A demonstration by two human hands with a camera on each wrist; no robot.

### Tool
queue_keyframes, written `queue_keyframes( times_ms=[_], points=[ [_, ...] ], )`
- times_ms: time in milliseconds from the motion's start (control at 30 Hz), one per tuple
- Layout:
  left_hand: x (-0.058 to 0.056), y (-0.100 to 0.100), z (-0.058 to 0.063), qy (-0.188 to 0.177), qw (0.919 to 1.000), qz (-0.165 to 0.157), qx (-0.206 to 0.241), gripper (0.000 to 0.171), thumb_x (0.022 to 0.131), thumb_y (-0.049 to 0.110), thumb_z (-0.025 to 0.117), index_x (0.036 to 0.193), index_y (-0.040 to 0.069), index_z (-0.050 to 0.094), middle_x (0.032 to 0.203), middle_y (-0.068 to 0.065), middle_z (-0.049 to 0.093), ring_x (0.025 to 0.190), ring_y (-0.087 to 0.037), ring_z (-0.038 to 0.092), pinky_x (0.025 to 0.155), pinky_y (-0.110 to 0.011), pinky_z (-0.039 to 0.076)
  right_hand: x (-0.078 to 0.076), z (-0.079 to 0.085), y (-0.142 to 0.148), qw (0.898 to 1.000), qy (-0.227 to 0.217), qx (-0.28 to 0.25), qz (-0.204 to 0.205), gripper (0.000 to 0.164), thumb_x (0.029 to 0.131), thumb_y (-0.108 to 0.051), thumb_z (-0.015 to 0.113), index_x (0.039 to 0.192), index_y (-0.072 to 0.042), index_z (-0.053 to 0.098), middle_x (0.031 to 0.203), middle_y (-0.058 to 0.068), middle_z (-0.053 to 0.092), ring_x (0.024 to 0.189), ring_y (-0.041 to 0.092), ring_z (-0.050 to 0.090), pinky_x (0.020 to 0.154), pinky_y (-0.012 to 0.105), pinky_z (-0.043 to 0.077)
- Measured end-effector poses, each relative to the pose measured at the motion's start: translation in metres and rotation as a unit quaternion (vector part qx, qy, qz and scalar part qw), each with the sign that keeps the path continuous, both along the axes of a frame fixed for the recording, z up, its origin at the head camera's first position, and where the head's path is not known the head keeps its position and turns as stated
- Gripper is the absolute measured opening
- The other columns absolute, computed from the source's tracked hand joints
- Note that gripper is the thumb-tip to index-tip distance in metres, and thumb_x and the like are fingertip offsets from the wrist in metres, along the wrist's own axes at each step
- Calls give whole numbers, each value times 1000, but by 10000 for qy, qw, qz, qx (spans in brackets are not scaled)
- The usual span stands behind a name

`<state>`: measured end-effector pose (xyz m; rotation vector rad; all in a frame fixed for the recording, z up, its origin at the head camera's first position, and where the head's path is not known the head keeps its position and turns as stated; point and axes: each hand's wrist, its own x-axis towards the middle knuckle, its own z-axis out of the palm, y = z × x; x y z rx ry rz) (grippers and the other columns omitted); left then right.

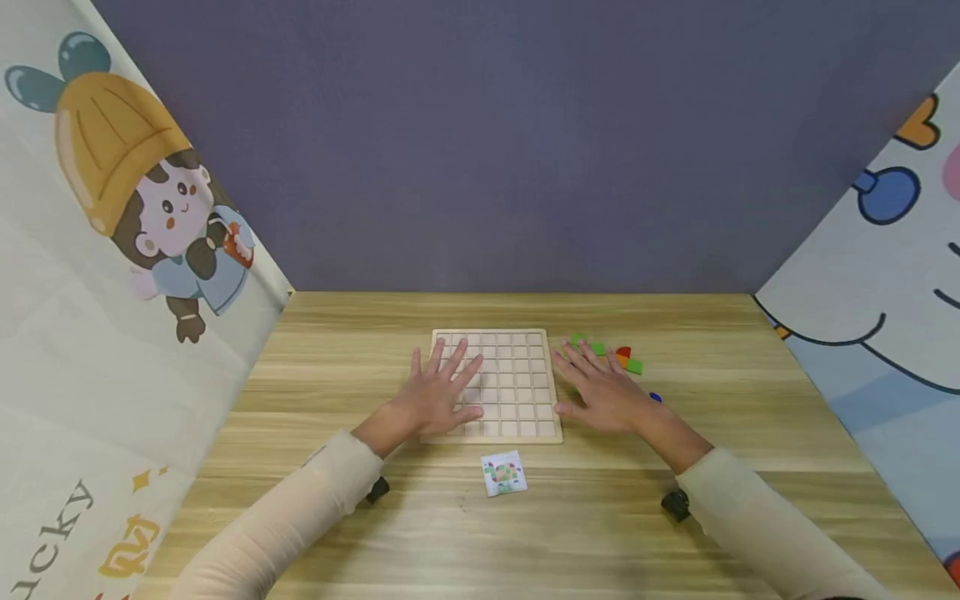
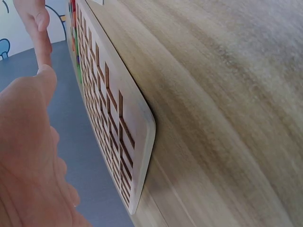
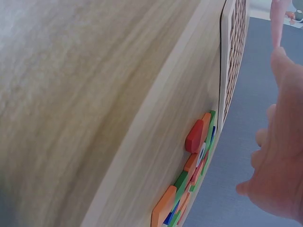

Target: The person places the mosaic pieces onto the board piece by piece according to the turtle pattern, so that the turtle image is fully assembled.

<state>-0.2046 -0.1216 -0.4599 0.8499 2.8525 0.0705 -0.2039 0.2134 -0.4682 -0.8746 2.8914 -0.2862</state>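
A square wooden grid board (image 1: 517,382) with rows of shallow square recesses lies flat on the table. My left hand (image 1: 433,398), fingers straight and spread, hovers over the board's left part and holds nothing. Off the board's right edge, my right hand (image 1: 606,397) is held with its fingers extended above a cluster of coloured pieces, partly hiding them. In the right wrist view a red piece (image 3: 194,136), an orange piece (image 3: 163,206) and several green and blue ones lie close together on the table. A gap shows between that hand and the pieces.
A small printed card (image 1: 504,473) with a coloured picture lies in front of the board. The wood-grain table (image 1: 360,333) meets a dark panel (image 1: 517,167) at the back. Cartoon-printed panels (image 1: 60,333) stand along both sides.
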Motion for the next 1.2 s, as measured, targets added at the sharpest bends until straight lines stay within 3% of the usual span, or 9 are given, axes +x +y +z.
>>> queue_keyframes(
  times_ms=[233,533,733,1000,1200],
  points=[
    [-1,0,1,-7,10000,39,85,84,101,65,44,166,22,12,173,-15,-5,155,-52,-2,118,-78,3,-2,2,2,9999,-8,-93,-38,86,101,-56,54,166,-24,7,173,13,5,158,43,8,121,75,8],
    [-3,-6,3,-51,9999,92,9,84,100,65,44,166,22,13,172,-15,-6,156,-51,-2,118,-79,6,-5,-3,7,9998,-2,-137,-150,89,100,-55,57,166,-22,7,173,15,5,157,47,9,117,79,13],
    [-3,-14,6,-149,9996,190,114,85,101,61,49,166,22,11,173,-16,-6,157,-48,-2,118,-79,7,-9,4,9,9992,-112,-329,-192,89,100,-54,57,166,-19,8,173,15,2,157,48,6,118,78,13],
    [-1,-37,18,-344,9985,285,325,85,101,47,59,165,17,14,172,-18,-1,156,-49,6,121,-73,13,-16,14,21,9983,-68,-484,-307,80,101,-44,61,164,-13,22,170,21,14,155,49,16,116,78,19],
    [-1,-50,16,-525,9969,350,469,81,100,43,61,164,11,21,171,-21,7,156,-49,11,122,-71,16,-25,18,31,9975,-13,-615,-341,70,101,-34,64,158,-4,35,165,23,29,151,48,27,119,70,26]
  ],
)
